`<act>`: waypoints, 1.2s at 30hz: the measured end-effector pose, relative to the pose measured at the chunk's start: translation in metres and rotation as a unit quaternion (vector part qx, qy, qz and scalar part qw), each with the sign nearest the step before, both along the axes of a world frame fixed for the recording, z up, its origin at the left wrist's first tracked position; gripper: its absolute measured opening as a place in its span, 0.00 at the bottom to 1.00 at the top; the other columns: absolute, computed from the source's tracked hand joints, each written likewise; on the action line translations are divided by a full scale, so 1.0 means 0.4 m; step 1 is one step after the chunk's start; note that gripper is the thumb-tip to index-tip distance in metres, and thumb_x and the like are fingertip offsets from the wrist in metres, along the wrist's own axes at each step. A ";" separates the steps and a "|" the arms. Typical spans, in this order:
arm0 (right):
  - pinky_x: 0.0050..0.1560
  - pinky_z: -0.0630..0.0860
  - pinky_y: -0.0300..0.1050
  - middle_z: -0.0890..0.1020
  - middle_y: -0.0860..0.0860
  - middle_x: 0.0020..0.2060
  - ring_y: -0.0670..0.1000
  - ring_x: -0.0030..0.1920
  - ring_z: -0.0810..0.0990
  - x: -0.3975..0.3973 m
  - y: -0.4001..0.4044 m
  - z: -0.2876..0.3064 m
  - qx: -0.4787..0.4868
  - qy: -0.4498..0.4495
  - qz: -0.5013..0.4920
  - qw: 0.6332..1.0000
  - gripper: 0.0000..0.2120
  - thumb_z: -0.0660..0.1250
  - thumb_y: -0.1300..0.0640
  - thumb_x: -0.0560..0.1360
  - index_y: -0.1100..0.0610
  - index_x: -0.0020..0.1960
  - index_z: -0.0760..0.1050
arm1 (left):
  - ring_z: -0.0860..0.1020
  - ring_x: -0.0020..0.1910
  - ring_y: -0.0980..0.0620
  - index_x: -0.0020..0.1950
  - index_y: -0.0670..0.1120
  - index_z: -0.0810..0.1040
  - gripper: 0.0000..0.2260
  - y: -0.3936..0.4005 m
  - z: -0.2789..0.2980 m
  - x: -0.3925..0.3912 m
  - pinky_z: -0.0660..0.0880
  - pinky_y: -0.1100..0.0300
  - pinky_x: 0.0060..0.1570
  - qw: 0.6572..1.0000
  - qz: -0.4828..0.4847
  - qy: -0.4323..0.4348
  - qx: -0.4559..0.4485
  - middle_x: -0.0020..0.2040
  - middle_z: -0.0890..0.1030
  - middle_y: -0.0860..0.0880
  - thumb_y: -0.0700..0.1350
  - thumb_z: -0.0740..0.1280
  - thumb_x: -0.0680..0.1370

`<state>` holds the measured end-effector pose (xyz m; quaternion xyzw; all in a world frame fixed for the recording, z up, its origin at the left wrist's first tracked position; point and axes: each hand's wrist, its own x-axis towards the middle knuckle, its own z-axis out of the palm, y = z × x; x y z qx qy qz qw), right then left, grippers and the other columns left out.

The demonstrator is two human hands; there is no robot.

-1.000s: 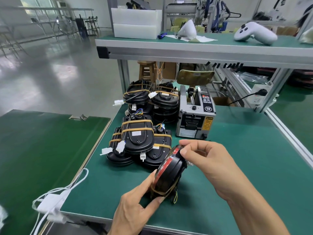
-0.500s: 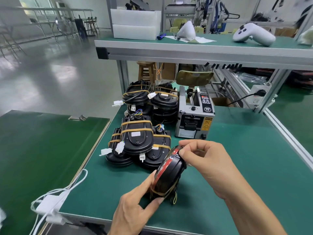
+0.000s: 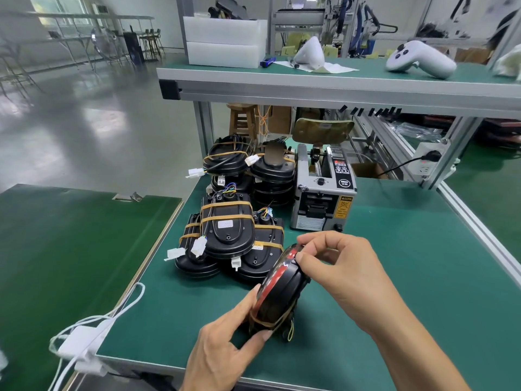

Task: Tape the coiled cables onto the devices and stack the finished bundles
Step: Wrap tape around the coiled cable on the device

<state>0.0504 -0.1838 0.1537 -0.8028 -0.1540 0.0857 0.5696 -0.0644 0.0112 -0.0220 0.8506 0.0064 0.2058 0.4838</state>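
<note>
A black device with a red band (image 3: 279,289) stands on edge on the green table (image 3: 408,263), tan tape around its lower end. My left hand (image 3: 225,342) grips its lower end between thumb and fingers. My right hand (image 3: 338,266) pinches its upper edge with curled fingers. Just behind it lies a pile of three taped bundles (image 3: 228,235), black devices with cables strapped on by tan tape. Farther back are two taller stacks of bundles (image 3: 251,167).
A grey tape dispenser (image 3: 324,198) stands right of the stacks. A white cable and adapter (image 3: 84,342) hang at the table's front left corner. A shelf (image 3: 338,88) overhead carries white boxes and a white controller. A second green table (image 3: 70,263) adjoins on the left.
Both hands keep hold of the device. It has barely moved; my right fingers have shifted slightly along its upper edge.
</note>
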 end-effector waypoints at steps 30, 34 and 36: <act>0.47 0.74 0.29 0.86 0.46 0.49 0.43 0.50 0.84 -0.011 0.030 -0.049 0.084 0.049 -0.011 0.995 0.08 0.75 0.55 0.76 0.43 0.52 0.84 | 0.83 0.65 0.60 0.82 0.63 0.69 0.34 -0.002 0.012 0.001 0.79 0.60 0.66 1.000 0.002 -0.014 0.010 0.68 0.83 0.64 0.55 0.77 0.77; 0.59 0.73 0.36 0.81 0.38 0.57 0.38 0.61 0.79 -0.026 0.011 -0.047 0.005 -0.008 0.028 1.000 0.20 0.78 0.42 0.69 0.38 0.60 0.79 | 0.84 0.64 0.61 0.82 0.64 0.69 0.35 -0.005 0.011 -0.002 0.79 0.59 0.66 1.000 0.004 -0.008 0.009 0.67 0.83 0.64 0.56 0.77 0.76; 0.59 0.70 0.32 0.75 0.34 0.61 0.35 0.64 0.75 -0.034 0.011 -0.047 -0.034 -0.033 0.055 0.997 0.28 0.74 0.35 0.63 0.34 0.62 0.76 | 0.82 0.66 0.62 0.81 0.66 0.69 0.35 -0.002 0.012 0.000 0.79 0.58 0.67 1.000 0.006 -0.001 0.009 0.69 0.82 0.65 0.55 0.77 0.76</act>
